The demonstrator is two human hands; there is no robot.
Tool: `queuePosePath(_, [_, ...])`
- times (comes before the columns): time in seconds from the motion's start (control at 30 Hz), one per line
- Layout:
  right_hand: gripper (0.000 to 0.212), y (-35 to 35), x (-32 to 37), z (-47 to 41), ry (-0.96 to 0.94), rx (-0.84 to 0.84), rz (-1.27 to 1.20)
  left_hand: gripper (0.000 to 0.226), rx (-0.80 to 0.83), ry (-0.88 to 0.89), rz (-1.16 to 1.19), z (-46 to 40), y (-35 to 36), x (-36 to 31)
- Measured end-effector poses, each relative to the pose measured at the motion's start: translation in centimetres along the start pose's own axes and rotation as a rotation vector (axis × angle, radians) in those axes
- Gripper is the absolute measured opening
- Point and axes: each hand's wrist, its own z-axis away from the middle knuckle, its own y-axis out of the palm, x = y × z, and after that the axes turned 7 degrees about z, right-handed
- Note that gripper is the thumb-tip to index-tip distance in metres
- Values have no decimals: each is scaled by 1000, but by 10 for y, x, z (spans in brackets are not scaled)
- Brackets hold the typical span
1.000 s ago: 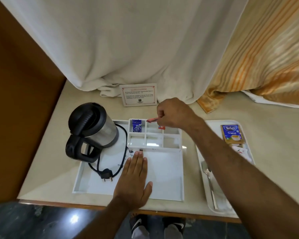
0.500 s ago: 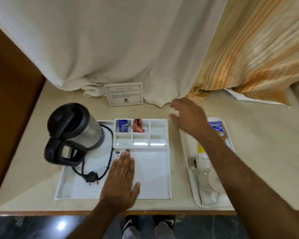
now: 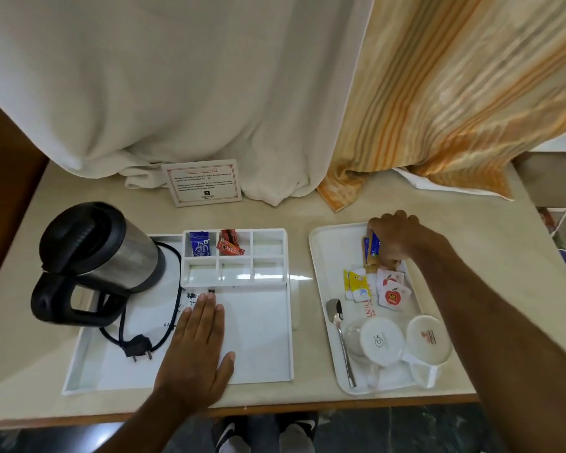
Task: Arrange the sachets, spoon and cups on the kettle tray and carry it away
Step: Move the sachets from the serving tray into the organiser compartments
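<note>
Right hand (image 3: 394,237) is closing its fingers on the blue tea sachets (image 3: 373,248) at the side tray's (image 3: 321,256) far end, apparently pinching several. Left hand (image 3: 198,348) is lying flat, fingers together, on the kettle tray (image 3: 262,338). Risk: the loose stack fanning, sachets dropping onto the counter (image 3: 301,210).

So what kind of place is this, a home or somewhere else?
Most likely a hotel guest room. An electric kettle stands on a white kettle tray with compartments for single-serve sachets, a printed notice card stands behind it, and curtains hang to the counter.
</note>
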Motion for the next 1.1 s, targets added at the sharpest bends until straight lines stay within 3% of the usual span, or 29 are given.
queuePosePath(0.3, [55, -15, 5, 8, 14, -64, -65, 79, -11, -2, 11, -1, 0, -1])
queuePosePath(0.37, [43, -24, 8, 11, -5, -119, -198, 84, -11, -15, 15, 0, -1, -1])
queuePosePath(0.43, [17, -40, 14, 13, -94, -214, -305, 87, -7, -18, 14, -2, -1, -3])
queuePosePath(0.6, [3, -83, 73, 17, -319, -447, -505, 88, 8, -30, 24, 0, -3, -2])
queuePosePath(0.77, [11, -91, 124, 18, -344, -532, -547, 88, -5, -19, 34, -1, -5, -4])
queuePosePath(0.9, [13, -77, 150, 15, -347, -476, -458, 87, -19, -24, 54, 1, -7, -5])
queuePosePath(1.1, [21, -53, 173, 17, -353, -593, -234, 87, -26, -29, 55, 0, -8, -6])
